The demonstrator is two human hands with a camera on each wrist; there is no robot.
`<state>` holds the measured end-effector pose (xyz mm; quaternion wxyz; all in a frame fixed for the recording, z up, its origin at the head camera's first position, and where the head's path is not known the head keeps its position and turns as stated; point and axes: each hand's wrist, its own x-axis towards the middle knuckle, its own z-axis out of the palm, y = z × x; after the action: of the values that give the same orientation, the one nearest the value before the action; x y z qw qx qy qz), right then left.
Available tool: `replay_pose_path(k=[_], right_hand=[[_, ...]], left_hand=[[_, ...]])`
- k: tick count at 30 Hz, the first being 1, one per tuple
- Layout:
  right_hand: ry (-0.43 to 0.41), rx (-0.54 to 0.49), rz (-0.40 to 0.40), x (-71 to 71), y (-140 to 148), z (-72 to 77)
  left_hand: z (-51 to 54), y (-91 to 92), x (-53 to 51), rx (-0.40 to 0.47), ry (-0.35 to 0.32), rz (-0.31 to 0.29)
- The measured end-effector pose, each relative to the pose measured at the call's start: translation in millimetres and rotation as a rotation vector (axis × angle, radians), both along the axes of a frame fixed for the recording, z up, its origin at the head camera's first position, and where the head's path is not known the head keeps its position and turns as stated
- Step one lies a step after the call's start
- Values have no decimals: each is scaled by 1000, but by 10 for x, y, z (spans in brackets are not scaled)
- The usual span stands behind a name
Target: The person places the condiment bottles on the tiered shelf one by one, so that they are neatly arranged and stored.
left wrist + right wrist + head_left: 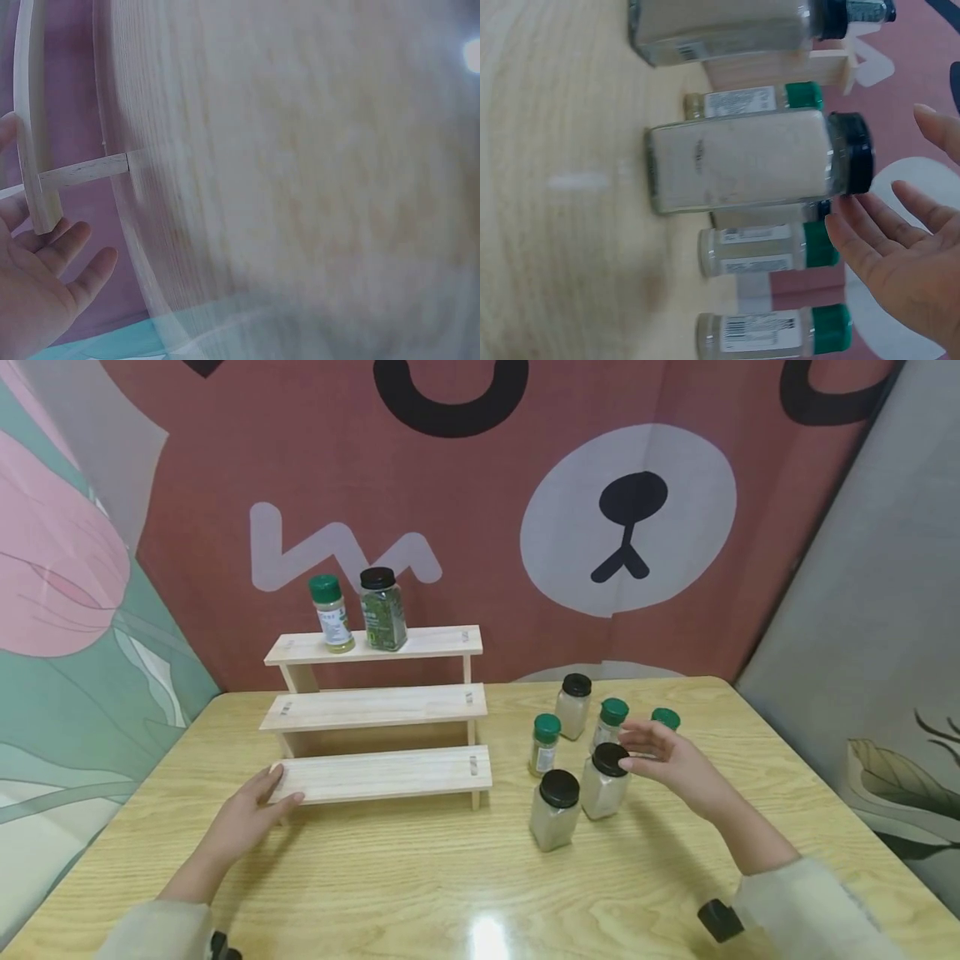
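A three-tier wooden shelf [386,775] stands at the left of the table. My left hand [251,810] holds the left end of its lowest tier between thumb and fingers; the left wrist view shows fingers around the board [34,150]. At the right, my right hand [678,768] has its fingers apart beside a black-lidded jar [606,789] of pale contents. In the right wrist view that jar [742,161] stands by the fingertips, with no grip on it visible. Behind the hand shows a green-lidded bottle [665,719], partly hidden.
On the top tier stand a green-lidded bottle [332,617] and a black-lidded jar of green flakes [384,614]. Around the right hand are another black-lidded jar [555,814], a rear black-lidded jar [573,710], and two green-lidded bottles [544,747]. A patterned curtain [480,527] hangs behind the table.
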<state>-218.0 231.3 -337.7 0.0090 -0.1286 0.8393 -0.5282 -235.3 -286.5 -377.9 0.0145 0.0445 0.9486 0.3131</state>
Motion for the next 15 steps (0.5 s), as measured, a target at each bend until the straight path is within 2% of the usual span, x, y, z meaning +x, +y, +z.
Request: replay_pose_path(k=[7, 15], right_hand=[[-18, 4, 17, -16, 19, -161], [-1, -54, 93, -98, 23, -301]], left_hand=[[-14, -3, -1, 4, -8, 7], [-21, 0, -10, 5, -26, 18]])
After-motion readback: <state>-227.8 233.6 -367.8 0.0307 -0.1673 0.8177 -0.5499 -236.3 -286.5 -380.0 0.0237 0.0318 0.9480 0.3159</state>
